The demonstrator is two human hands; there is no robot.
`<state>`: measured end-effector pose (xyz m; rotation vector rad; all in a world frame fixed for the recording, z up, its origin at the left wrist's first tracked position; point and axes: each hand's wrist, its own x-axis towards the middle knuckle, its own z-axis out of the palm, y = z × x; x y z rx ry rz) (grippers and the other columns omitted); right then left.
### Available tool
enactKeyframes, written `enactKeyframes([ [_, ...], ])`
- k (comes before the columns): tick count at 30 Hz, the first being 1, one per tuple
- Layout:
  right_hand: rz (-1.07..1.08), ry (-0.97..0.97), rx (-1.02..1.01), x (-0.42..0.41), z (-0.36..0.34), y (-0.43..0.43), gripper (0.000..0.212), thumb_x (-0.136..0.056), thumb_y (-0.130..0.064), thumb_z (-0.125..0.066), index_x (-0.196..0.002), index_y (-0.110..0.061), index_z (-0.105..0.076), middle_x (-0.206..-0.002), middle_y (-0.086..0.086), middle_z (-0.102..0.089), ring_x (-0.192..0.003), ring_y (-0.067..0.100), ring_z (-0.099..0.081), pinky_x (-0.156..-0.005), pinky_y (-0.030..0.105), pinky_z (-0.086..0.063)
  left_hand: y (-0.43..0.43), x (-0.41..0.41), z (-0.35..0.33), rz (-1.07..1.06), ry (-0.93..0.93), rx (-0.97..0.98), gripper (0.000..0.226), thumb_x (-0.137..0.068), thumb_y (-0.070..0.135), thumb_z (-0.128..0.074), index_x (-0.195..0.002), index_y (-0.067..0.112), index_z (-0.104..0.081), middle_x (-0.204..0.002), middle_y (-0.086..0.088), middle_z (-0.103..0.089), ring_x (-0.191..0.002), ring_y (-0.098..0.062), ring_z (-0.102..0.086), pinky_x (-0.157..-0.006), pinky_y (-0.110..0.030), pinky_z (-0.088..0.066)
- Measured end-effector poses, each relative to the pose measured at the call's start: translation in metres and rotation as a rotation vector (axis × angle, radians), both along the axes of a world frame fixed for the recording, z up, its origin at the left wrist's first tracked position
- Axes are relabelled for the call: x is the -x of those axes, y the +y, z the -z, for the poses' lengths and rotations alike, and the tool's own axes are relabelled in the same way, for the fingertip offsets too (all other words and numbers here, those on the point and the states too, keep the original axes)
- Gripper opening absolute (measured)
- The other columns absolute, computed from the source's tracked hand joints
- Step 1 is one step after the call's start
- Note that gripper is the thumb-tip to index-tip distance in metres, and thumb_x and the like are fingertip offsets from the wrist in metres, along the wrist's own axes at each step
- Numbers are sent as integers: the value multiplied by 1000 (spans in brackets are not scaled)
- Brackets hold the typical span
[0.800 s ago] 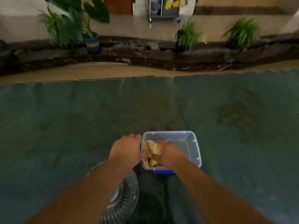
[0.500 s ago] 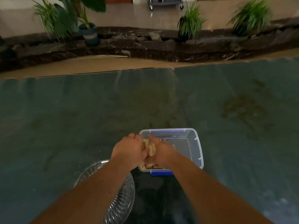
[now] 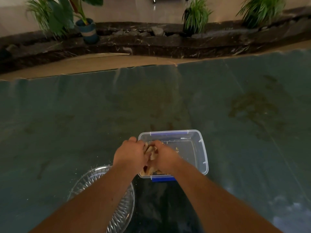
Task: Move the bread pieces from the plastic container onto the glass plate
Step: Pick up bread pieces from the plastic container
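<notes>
Glass plate (image 3: 80, 185) left of plastic container (image 3: 202, 153)

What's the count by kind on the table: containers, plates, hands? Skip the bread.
Clear plastic container with blue clips: 1
Round ribbed glass plate: 1
Bare hands, left hand and right hand, both gripping bread pieces: 2
Total: 4

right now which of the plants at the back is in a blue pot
The broad-leaved plant at the far left; it stands in a blue banded pot. The grassy plants show no such pot.
</notes>
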<state>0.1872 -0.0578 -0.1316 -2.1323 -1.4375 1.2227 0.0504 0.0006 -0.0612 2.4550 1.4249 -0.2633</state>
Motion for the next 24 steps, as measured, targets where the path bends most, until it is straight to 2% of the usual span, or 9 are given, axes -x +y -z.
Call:
enactKeyframes([
  [3,21,11,-17,-1,1,-4,62,-85,-46,-78,-135,-35,-43,-120,-6,-63,-93,13,-57,-82,30,-46,2,0,0,-39,-30,22,34,-95,57,-55,-109,28,-67,-94,2,-48,-85,-16,-53,-70,-33,-49],
  [6,33,30,-17,-1,0,-6,60,-88,-44,-77,-136,-36,-42,-110,-14,-56,-88,9,-54,-81,28,-43,4,1,0,-99,-74,72,38,-95,62,-51,-104,30,-68,-89,3,-48,-83,-18,-55,-70,-35,-48],
  [10,6,51,-7,-3,0,-9,61,-88,-42,-79,-135,-36,-40,-119,-10,-62,-95,11,-60,-85,30,-49,4,-2,4,-119,-70,62,42,-100,58,-42,-105,27,-70,-90,1,-51,-80,-17,-56,-72,-35,-51],
  [13,72,88,19,-3,-1,-10,48,-89,-41,-74,-122,-44,-40,-105,-12,-64,-87,9,-64,-74,25,-51,1,-3,6,-90,-61,26,36,-97,59,-48,-97,28,-67,-87,3,-47,-77,-14,-53,-66,-32,-47],
  [16,140,150,28,1,-5,-11,46,-83,-49,-74,-115,-44,-41,-98,-16,-61,-83,7,-63,-68,23,-48,-1,-4,8,-82,-55,-3,30,-94,54,-55,-98,26,-66,-87,3,-44,-77,-14,-49,-63,-31,-43],
  [20,137,111,28,8,-6,-9,40,-87,-50,-71,-111,-42,-41,-100,-12,-59,-90,11,-61,-81,33,-49,1,-2,13,-82,-48,-29,25,-92,46,-62,-104,25,-68,-91,1,-44,-85,-16,-42,-66,-33,-43],
  [24,219,86,1,11,-10,-8,29,-92,-40,-69,-109,-39,-46,-93,-14,-62,-83,9,-62,-78,32,-53,0,-3,14,-100,-84,-59,19,-94,44,-60,-98,27,-67,-90,2,-48,-87,-14,-42,-67,-31,-42],
])
